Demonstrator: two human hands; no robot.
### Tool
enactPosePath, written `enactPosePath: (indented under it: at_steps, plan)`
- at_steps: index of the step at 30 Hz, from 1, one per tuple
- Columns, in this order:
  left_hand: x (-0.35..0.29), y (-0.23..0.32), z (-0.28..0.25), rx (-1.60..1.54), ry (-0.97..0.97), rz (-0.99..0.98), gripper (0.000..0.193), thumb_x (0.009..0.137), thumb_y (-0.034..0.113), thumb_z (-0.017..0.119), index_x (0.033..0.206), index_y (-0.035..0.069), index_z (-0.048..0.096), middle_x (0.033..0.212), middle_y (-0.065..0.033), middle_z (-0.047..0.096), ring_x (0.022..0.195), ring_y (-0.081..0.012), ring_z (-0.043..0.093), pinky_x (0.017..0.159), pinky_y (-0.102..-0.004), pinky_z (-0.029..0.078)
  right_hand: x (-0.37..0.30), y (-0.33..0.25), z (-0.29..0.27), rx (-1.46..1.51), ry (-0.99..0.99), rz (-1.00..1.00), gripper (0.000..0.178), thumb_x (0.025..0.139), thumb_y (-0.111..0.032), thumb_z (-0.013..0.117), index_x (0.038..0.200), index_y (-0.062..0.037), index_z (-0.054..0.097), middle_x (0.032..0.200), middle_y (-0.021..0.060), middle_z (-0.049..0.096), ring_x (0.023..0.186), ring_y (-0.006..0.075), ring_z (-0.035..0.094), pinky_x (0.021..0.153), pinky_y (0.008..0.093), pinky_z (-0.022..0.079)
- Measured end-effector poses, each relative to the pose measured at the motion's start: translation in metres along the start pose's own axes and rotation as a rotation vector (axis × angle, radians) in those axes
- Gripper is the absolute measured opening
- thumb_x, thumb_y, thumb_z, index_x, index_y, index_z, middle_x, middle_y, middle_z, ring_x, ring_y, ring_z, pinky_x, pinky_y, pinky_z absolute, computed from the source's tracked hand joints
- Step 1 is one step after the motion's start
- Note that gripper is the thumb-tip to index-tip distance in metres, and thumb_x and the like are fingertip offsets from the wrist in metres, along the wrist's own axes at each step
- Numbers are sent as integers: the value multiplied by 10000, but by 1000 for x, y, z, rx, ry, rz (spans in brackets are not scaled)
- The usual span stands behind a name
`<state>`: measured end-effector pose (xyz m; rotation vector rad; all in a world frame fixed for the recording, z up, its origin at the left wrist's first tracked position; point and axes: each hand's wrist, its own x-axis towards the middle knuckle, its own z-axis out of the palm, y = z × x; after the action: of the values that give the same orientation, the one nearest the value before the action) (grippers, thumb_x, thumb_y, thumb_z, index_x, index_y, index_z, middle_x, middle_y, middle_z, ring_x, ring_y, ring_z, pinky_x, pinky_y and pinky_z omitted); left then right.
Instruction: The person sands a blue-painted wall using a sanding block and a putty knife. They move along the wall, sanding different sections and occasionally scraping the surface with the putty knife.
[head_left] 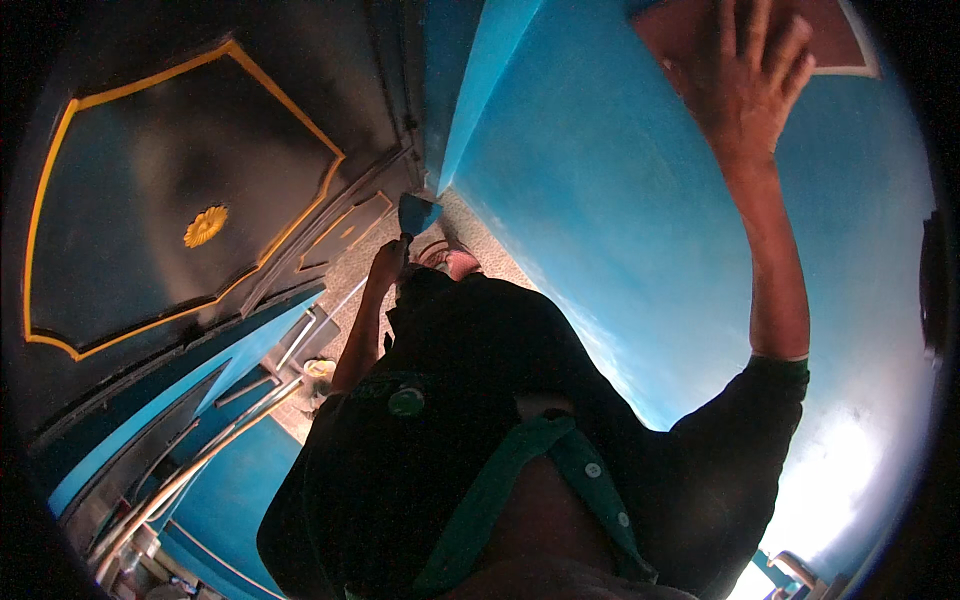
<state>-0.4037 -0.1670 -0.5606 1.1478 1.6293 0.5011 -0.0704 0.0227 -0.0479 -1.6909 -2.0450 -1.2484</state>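
Observation:
My left hand [388, 262] hangs low beside my body, its fingers closed round the handle of a wide-bladed putty knife [418, 214]. The blade points away from me, near the corner where the dark door meets the blue wall. On the right, my arm is raised and my right hand [748, 110] lies with fingers spread over a brownish-red flat panel [690, 45] with a pale edge. That panel is against the blue wall [620, 200]. I cannot tell whether it is a loose sheet or part of the wall.
A dark door [110, 220] with yellow trim and a yellow flower ornament [206, 227] stands at left. Long poles [200, 455] lean at lower left, near a small pale container [318, 369] on the speckled floor [498, 238]. Bright light falls on the wall at lower right.

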Motion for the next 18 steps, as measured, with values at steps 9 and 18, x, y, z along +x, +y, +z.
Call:
enactPosePath:
  at_steps: [9, 18]
  plan:
    - [2, 19, -13, -387, -40, -148, 370, 1025, 337, 434, 818, 54, 553, 603, -42, 511, 417, -160, 474, 398, -340, 362, 16, 25, -21, -287, -61, -258, 739, 808, -390, 736, 1447, -125, 473, 1539, 132, 354, 1438, 293, 294, 1179, 451, 249]
    - [11, 7, 13, -219, -22, 63, 318, 1012, 274, 448, 841, 36, 572, 652, -86, 574, 520, -189, 582, 489, -373, 442, 57, 26, -50, -459, -73, -506, 557, 780, -352, 761, 1268, -135, 603, 1326, 113, 502, 1213, 266, 440, 1082, 400, 305]
